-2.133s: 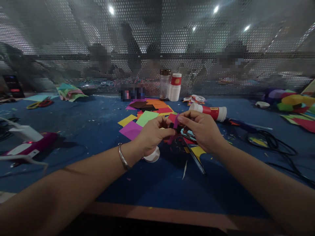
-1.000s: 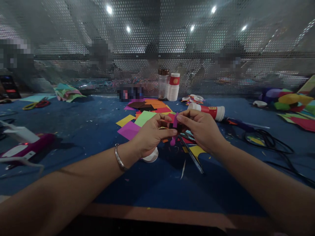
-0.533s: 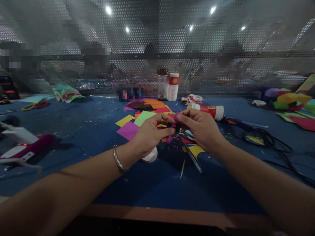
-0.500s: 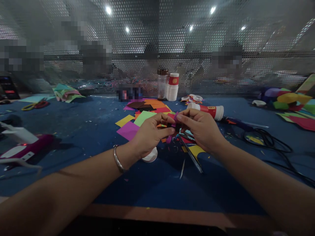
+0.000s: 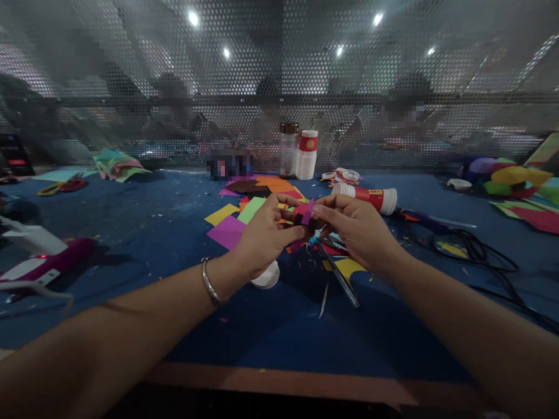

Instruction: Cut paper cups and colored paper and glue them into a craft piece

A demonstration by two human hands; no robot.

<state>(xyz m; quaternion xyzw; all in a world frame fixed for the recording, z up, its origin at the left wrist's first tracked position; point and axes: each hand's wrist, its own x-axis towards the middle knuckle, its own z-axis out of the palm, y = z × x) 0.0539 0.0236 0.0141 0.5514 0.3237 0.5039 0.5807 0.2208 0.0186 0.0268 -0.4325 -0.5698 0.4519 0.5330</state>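
Observation:
Between my two hands, just above the table, is a small purple and black paper piece (image 5: 308, 214). My left hand (image 5: 271, 234), with a silver bangle on its wrist, pinches the dark part between thumb and fingers. My right hand (image 5: 356, 227) pinches the upright purple part from the other side. The fingers hide some of the piece. Below my hands lie a metal-bladed tool (image 5: 338, 276), yellow paper (image 5: 350, 269) and a white round disc (image 5: 266, 276). Purple (image 5: 227, 231) and green (image 5: 252, 210) paper sheets lie beyond my left hand.
A toppled cup stack (image 5: 374, 198) lies past my right hand. Behind stand a clear jar (image 5: 287, 152) and upright paper cups (image 5: 306, 157). Black cable (image 5: 474, 250) and a glue gun (image 5: 421, 219) lie right. A purple power strip (image 5: 56, 265) and scissors (image 5: 72, 185) are left.
The purple part between my fingers has turned and now stands more upright. My fingers have shifted slightly around it; both arms stay nearly in place.

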